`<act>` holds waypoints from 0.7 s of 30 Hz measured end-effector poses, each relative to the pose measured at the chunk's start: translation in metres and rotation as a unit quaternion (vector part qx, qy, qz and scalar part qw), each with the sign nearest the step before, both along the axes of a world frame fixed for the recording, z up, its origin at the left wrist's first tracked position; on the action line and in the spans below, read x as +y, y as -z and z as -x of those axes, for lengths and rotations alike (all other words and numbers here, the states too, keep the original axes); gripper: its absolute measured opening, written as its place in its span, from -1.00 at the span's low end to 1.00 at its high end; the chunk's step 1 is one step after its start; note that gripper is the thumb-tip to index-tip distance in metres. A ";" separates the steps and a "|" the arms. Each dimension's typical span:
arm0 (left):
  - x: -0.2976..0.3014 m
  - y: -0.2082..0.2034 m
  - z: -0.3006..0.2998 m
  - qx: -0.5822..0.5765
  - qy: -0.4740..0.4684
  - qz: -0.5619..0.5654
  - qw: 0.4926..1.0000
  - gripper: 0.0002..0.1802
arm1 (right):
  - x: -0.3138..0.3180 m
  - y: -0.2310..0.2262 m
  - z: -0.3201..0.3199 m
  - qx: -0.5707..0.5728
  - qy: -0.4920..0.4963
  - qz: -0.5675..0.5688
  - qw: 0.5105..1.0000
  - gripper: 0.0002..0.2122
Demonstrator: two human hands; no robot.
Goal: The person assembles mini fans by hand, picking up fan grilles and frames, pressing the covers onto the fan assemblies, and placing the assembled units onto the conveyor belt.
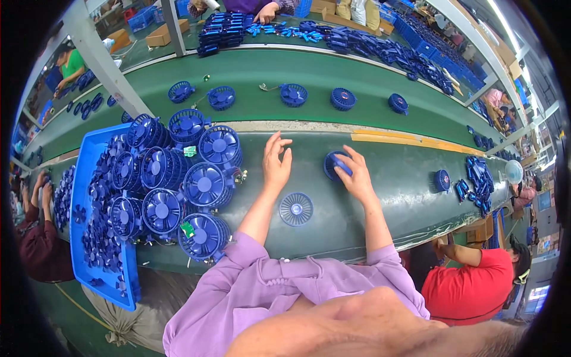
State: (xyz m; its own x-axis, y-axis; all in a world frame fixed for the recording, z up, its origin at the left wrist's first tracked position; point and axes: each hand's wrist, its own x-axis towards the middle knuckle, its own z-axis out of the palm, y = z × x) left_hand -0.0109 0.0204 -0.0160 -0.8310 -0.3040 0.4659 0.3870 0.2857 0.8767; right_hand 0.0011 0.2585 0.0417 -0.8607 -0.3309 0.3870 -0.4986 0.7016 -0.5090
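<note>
My right hand (357, 176) is closed over the right side of a round blue fan head (330, 166) on the green work table; its fingers hide part of it. To the left, my left hand (276, 164) is raised above the table with fingers apart and nothing in it. Between my forearms a blue slatted fan grille (296, 209) lies flat, touched by neither hand. Stacks of blue fan housings with blades inside (204, 183) stand left of my left forearm, some with small green circuit boards (188, 229) on or beside them.
A blue tray (128, 262) of loose fan blades sits at far left. Beyond the table runs a green conveyor belt (250, 95) carrying fan heads. A metal post (107, 71) rises behind the stacks. Right of me lie another fan head (442, 180) and blue parts (479, 181), near a red-shirted person (470, 285).
</note>
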 end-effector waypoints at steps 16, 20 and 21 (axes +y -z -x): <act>0.001 -0.006 -0.003 -0.040 0.034 -0.028 0.998 -0.75 | -0.122 0.013 0.223 0.032 0.050 0.125 0.990 -0.49; -0.005 -0.002 -0.006 -0.041 0.027 -0.035 0.998 -0.76 | -0.145 0.020 0.213 0.086 0.132 -0.056 0.986 -0.59; -0.006 -0.002 -0.005 -0.045 0.025 -0.022 0.998 -0.76 | -0.146 0.019 0.213 0.086 0.135 -0.057 0.986 -0.59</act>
